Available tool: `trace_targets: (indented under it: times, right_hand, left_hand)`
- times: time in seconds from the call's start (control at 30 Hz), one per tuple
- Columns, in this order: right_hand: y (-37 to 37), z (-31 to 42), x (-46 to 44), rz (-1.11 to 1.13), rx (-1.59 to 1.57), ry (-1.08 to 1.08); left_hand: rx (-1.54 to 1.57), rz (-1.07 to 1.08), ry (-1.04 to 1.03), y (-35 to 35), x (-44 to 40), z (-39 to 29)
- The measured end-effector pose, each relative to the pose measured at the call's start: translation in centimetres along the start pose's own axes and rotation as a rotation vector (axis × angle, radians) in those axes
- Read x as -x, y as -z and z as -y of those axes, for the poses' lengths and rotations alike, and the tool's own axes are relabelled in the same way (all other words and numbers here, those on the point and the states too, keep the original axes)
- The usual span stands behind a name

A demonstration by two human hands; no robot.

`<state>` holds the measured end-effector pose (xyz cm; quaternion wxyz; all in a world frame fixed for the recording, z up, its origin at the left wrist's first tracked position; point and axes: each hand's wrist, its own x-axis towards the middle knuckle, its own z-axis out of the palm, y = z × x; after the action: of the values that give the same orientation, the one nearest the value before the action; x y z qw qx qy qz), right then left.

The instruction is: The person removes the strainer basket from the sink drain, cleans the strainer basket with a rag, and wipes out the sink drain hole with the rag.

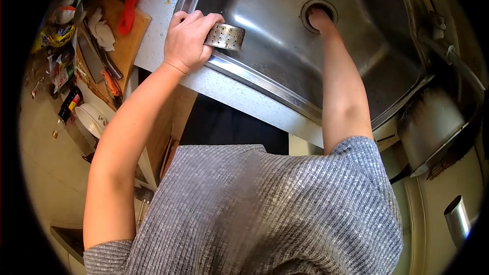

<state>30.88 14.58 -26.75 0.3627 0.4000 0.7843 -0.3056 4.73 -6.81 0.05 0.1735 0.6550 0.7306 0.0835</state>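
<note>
My left hand [187,39] is closed around a perforated metal sink strainer basket [225,36], above the left rim of the sink. The strainer is tilted on its side, its dotted wall facing up. My right hand [320,19] reaches down into the round drain hole [304,16] in the floor of the stainless steel sink [270,66]. Its fingers are hidden inside the drain, so I cannot see whether they hold anything. The sink floor around the drain looks wet and shiny.
Left of the sink, a wooden cutting board [137,28] carries a red-handled tool [131,2], a knife [90,55] and a crumpled white cloth or tissue [102,30]. Packets and a white plate [90,119] lie nearby. A dark-stained pan [430,127] hangs at right.
</note>
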Motion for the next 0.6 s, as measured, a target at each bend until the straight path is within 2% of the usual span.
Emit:
trace_targets:
  times: [0.1, 0.2, 0.3, 0.4, 0.6]
  right_hand:
    - [1.3, 1.6, 2.2, -0.043, 0.064, -0.007]
    - [-0.8, 0.1, 3.4, -0.326, -0.201, 0.002]
    - [0.1, -0.3, 7.9, -0.327, -0.531, -0.061]
    - [-0.5, -1.4, 11.3, -0.315, -1.159, -0.169]
    - [-1.7, -5.9, 15.0, -0.38, -1.925, -0.126]
  left_hand:
    - [-0.02, 0.013, 0.022, 0.0, 0.1, 0.0]
    - [-0.038, -0.003, 0.013, 0.2, 0.0, -0.2]
    - [-0.026, -0.009, 0.01, -0.2, 0.2, 0.0]
    - [-0.016, -0.019, 0.002, -0.2, 0.3, 0.1]
    - [-0.024, -0.008, 0.011, -0.1, 0.3, 0.0]
